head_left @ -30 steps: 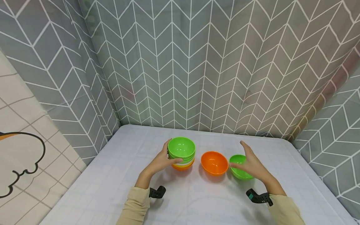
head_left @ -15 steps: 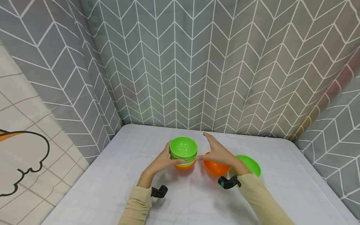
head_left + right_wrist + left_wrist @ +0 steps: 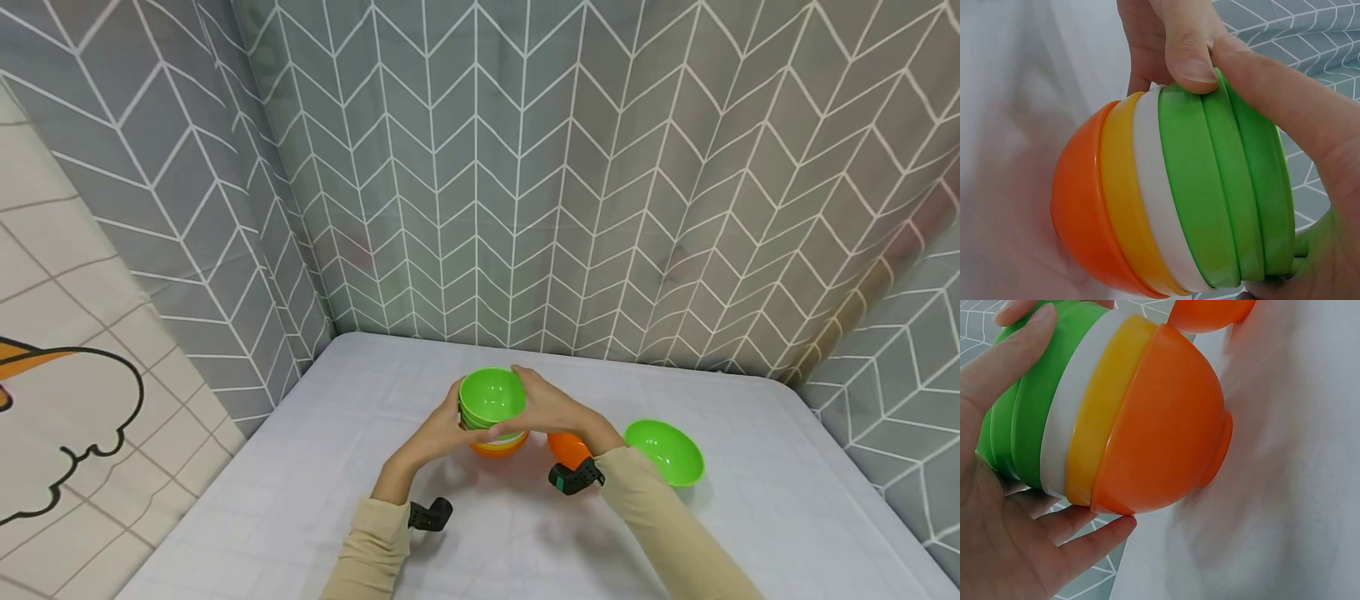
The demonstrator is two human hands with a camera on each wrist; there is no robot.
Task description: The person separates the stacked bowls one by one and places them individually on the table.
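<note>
A stack of nested bowls stands upright close over the white table in the head view, a green bowl [image 3: 489,395] on top. Below the green ones come a white bowl [image 3: 1154,169], a yellow bowl [image 3: 1109,419] and, lowest, an orange bowl [image 3: 1169,425]. My left hand [image 3: 438,435] grips the stack from the left, its thumb across the green bowls and its fingers spread down the far side to the orange one. From the right, my right hand [image 3: 553,408] holds the green upper part between thumb and fingers, the two thumbs close together.
Right of the stack, a second orange bowl [image 3: 566,450] sits on the table, partly hidden by my right arm. Farther right is a single green bowl [image 3: 666,454]. A grey patterned curtain [image 3: 555,183] hangs behind the table [image 3: 480,533].
My right hand has moved left, from beside the single green bowl, across the orange bowl, to the stack, and now holds its top. The left hand has kept its grip on the stack.
</note>
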